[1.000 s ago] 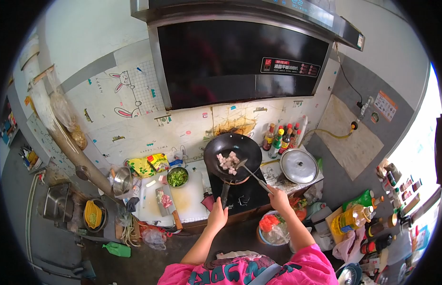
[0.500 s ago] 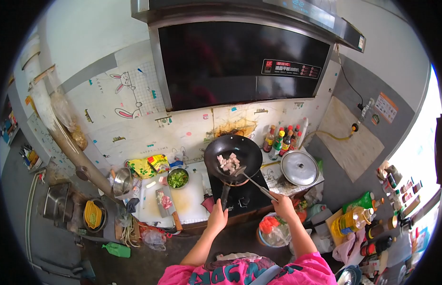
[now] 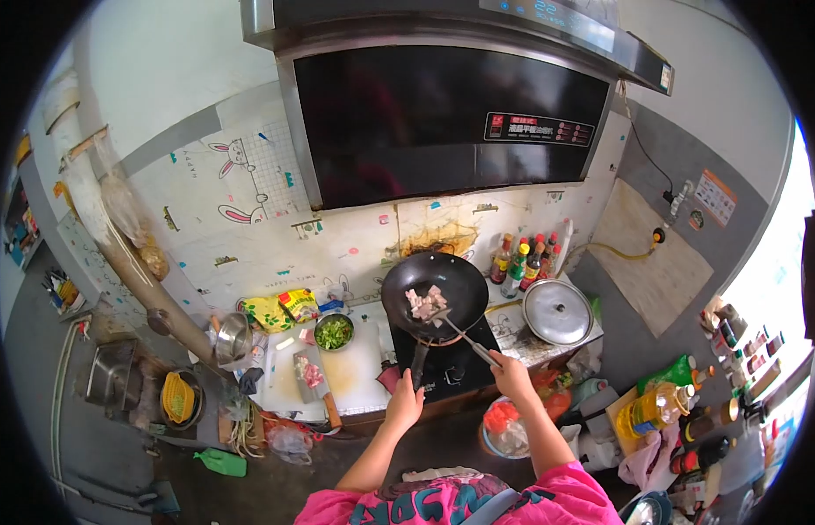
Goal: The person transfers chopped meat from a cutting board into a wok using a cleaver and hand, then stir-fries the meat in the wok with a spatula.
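My left hand (image 3: pixel 407 401) is closed around the black handle of a wok (image 3: pixel 464 296) on the stove (image 3: pixel 456 372). Pale pink pieces of meat (image 3: pixel 424 304) lie together in the wok. My right hand (image 3: pixel 512 376) grips the long handle of a spatula (image 3: pixel 469 339), whose blade touches the near side of the meat. Left of the stove, a cleaver (image 3: pixel 309 378) with a wooden handle lies on a white cutting board (image 3: pixel 350 371), with chopped pink and white bits on its blade. A bowl of chopped greens (image 3: pixel 334 332) stands behind it.
Right of the stove are a pot lid (image 3: pixel 557 311) and several sauce bottles (image 3: pixel 517 269). Yellow packets (image 3: pixel 281 310) and a metal pot (image 3: pixel 233 339) stand at the counter's left. The range hood (image 3: pixel 451 118) hangs above. A lined bin (image 3: pixel 505 429) and an oil bottle (image 3: pixel 650 411) are lower right.
The whole view has shifted slightly. My right hand and the spatula have moved a little left and toward the wok; my left hand keeps its hold on the wok handle.
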`<state>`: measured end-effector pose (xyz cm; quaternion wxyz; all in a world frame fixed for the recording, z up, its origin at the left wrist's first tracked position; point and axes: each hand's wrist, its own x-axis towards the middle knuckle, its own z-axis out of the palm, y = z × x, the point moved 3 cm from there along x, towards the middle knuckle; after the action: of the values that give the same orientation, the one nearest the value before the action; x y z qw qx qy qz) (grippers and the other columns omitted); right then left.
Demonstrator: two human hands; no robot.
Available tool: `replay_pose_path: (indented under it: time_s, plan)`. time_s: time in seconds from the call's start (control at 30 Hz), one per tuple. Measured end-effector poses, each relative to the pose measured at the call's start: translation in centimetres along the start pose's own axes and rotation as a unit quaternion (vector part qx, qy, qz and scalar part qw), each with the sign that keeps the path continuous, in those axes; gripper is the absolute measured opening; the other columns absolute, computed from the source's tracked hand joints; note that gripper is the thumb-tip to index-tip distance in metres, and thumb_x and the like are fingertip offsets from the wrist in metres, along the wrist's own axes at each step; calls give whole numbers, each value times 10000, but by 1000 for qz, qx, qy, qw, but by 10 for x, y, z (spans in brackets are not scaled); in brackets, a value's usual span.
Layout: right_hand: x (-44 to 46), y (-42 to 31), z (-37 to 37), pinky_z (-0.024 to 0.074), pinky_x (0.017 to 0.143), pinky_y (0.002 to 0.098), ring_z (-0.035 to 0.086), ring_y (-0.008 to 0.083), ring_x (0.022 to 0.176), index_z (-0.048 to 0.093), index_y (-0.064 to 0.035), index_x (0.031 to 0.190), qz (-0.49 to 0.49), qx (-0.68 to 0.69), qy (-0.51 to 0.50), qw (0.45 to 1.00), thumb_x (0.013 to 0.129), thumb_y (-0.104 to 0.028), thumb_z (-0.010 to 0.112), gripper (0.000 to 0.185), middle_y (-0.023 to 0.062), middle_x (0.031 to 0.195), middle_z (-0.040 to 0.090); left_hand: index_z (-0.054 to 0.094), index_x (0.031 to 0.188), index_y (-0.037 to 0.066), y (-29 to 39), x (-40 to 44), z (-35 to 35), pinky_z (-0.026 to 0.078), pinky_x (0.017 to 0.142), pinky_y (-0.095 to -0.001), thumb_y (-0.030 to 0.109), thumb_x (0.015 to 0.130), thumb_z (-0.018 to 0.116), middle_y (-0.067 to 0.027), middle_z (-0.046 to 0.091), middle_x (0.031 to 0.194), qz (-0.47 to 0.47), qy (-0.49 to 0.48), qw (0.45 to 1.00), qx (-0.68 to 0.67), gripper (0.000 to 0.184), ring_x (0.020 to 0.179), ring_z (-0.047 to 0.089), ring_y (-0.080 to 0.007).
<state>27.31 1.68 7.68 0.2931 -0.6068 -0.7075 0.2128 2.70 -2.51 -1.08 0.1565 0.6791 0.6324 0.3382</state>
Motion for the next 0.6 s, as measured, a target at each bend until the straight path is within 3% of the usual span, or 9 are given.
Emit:
replay_pose_path:
  time_s: [0.2, 0.6]
  plan:
    - [-1, -8, -32, 469, 760, 421, 586, 389, 863, 596, -72, 1107, -6, -37, -21, 999, 766, -96, 588, 342, 241, 900, 608, 266, 1305, -37, 7, 1, -4, 469, 721, -461, 216, 855, 530, -262, 489, 1043, -11, -11, 1000, -1, 580, 904, 529, -428]
    - [-3, 4, -22, 482, 697, 448, 602, 382, 749, 579, -110, 1138, -34, -141, 5, 989, 751, -110, 574, 386, 224, 762, 616, 258, 1314, -42, 6, 1, -4, 467, 751, -454, 227, 855, 528, -258, 490, 1067, -15, -15, 1000, -1, 596, 930, 527, -422]
